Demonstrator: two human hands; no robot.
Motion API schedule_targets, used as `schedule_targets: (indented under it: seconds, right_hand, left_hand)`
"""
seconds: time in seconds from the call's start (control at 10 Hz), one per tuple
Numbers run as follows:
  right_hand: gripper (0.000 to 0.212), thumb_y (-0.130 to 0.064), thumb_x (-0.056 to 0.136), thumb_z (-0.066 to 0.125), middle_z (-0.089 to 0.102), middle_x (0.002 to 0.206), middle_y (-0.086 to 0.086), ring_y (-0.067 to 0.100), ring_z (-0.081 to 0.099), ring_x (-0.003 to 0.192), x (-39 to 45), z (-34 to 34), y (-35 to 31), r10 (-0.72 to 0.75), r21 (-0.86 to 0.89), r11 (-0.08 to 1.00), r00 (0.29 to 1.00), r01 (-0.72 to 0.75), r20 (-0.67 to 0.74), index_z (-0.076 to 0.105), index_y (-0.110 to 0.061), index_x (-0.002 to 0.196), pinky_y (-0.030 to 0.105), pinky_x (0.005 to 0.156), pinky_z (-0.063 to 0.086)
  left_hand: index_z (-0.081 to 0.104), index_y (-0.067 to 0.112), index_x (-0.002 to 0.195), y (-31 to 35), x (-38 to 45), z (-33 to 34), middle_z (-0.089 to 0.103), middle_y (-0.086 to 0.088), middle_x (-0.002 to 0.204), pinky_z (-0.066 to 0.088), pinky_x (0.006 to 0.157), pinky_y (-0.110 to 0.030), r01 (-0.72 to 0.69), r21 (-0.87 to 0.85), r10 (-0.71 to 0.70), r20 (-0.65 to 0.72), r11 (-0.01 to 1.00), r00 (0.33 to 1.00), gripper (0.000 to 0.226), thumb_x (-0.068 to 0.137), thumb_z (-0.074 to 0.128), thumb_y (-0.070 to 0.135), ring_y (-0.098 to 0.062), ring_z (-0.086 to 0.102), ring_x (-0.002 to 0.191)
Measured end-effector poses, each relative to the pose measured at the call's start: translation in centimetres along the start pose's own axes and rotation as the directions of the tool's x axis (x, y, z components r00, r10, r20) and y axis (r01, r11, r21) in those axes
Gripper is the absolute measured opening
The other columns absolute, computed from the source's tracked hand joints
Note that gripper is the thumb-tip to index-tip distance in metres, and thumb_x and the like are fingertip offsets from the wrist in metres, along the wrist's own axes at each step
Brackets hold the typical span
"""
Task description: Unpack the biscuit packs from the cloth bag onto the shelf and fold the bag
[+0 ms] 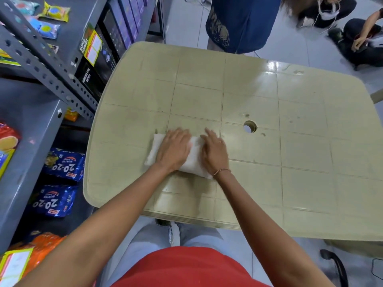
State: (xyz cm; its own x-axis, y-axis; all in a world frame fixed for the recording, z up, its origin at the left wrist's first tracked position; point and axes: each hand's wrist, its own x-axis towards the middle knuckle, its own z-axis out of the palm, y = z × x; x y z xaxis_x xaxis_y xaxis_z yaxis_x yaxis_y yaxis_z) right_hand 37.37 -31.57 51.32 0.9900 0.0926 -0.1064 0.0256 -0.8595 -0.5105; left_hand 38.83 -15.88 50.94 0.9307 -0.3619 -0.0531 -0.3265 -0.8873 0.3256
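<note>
A beige plastic table (pixel 269 112) is spread beneath both hands, with a grey metal shelf (pixel 39 125) set to their left, where blue biscuit packs (pixel 62 166) are laid out. The white cloth bag (pixel 193 160), folded small, is pinned flat on the table directly under the palms. It is pressed by the left hand (pixel 173 149) and right hand (pixel 214 151), fingers straight, nothing clenched
</note>
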Motion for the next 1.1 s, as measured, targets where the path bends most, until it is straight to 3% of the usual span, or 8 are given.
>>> schedule_targets:
  seconds: [0.1, 0.2, 0.3, 0.4, 0.6, 0.8, 1.0, 1.1]
  right_hand:
    - [0.050, -0.030, 0.101, 0.023, 0.015, 0.159, 0.004, 0.020, 0.009, 0.147, -2.2, 3.3, -1.1, 0.060, -0.124, 0.991, 0.986, -0.040, 0.157, 0.022, -0.014, 0.148, 0.039, 0.118, 0.005]
    - [0.056, -0.041, 0.100, 0.018, 0.004, 0.160, 0.001, 0.020, 0.000, 0.148, -4.3, 5.7, 0.2, 0.100, -0.272, 0.961, 0.985, -0.059, 0.139, 0.009, -0.020, 0.150, 0.041, 0.117, -0.004]
    - [0.056, -0.045, 0.097, 0.017, -0.001, 0.160, -0.004, 0.026, -0.003, 0.148, -4.6, 5.8, 1.5, 0.266, -0.245, 0.938, 0.962, -0.244, 0.058, 0.009, -0.028, 0.150, 0.050, 0.117, 0.000]
    - [0.054, -0.039, 0.099, 0.018, 0.001, 0.161, -0.002, 0.026, -0.004, 0.148, -4.9, 5.8, 2.1, 0.269, -0.196, 0.947, 0.962, -0.255, 0.050, 0.007, -0.026, 0.150, 0.046, 0.118, 0.004]
    - [0.054, -0.031, 0.100, 0.022, 0.006, 0.160, 0.005, 0.028, -0.008, 0.147, -5.0, 6.1, 1.6, 0.206, -0.136, 0.970, 0.978, -0.203, 0.009, 0.010, -0.013, 0.150, 0.031, 0.118, -0.008]
    - [0.054, -0.029, 0.101, 0.021, 0.005, 0.160, 0.006, 0.024, -0.005, 0.148, -5.6, 8.3, -2.5, 0.197, -0.100, 0.976, 0.980, -0.195, 0.010, 0.008, -0.011, 0.150, 0.032, 0.115, -0.013]
    - [0.054, -0.030, 0.101, 0.021, 0.002, 0.160, 0.007, 0.022, -0.006, 0.148, -5.5, 10.2, -7.3, 0.092, -0.039, 0.995, 0.991, -0.089, 0.093, 0.005, -0.010, 0.149, 0.032, 0.117, -0.009]
    - [0.052, -0.029, 0.102, 0.022, 0.007, 0.160, 0.007, 0.018, -0.001, 0.148, -6.0, 9.3, -7.6, 0.109, 0.105, 0.988, 0.994, -0.111, 0.028, 0.010, -0.010, 0.149, 0.028, 0.118, -0.005]
  left_hand:
    - [0.014, 0.020, 0.152, -0.3, -2.6, 2.2, 0.012, 0.001, 0.161, 0.003, 0.122, -0.038, -0.059, 0.090, 0.039, 0.208, 0.994, 0.977, 0.053, 0.102, 0.016, 0.037, -0.019, 0.005, 0.150]
    - [0.003, 0.025, 0.153, -2.1, -4.2, 3.1, -0.002, 0.002, 0.162, -0.002, 0.122, -0.038, -0.126, 0.127, 0.094, 0.228, 0.984, 0.969, 0.056, 0.100, 0.016, 0.039, -0.019, -0.006, 0.150]
    - [0.002, 0.028, 0.152, -3.9, -4.5, 3.3, -0.003, 0.000, 0.162, -0.004, 0.121, -0.040, -0.066, 0.165, 0.034, 0.189, 0.984, 0.981, 0.058, 0.099, 0.017, 0.044, -0.022, -0.006, 0.149]
    - [0.004, 0.026, 0.152, -4.4, -4.7, 3.5, 0.000, 0.000, 0.162, -0.002, 0.121, -0.044, 0.057, 0.188, -0.085, 0.146, 0.980, 0.986, 0.062, 0.096, 0.013, 0.049, -0.023, -0.003, 0.150]
    - [0.003, 0.019, 0.153, -5.3, -5.4, 3.4, 0.000, -0.002, 0.162, -0.002, 0.121, -0.040, 0.059, 0.157, -0.083, 0.149, 0.986, 0.985, 0.068, 0.093, 0.005, 0.050, -0.021, -0.004, 0.150]
    - [0.004, 0.014, 0.152, -8.6, -8.3, 2.2, 0.001, -0.006, 0.162, -0.002, 0.122, -0.037, 0.092, 0.116, -0.107, 0.134, 0.989, 0.985, 0.073, 0.090, 0.004, 0.052, -0.022, -0.002, 0.150]
    - [-0.004, 0.012, 0.152, -13.3, -12.1, 0.6, -0.006, -0.004, 0.161, -0.007, 0.121, -0.035, 0.166, 0.080, -0.176, 0.135, 0.983, 0.975, 0.071, 0.094, 0.009, 0.052, -0.016, -0.010, 0.148]
    - [-0.008, 0.015, 0.151, -13.5, -11.9, 0.0, -0.010, -0.002, 0.161, -0.011, 0.120, -0.033, 0.161, 0.028, -0.164, 0.166, 0.987, 0.972, 0.067, 0.099, 0.015, 0.049, -0.013, -0.015, 0.147]
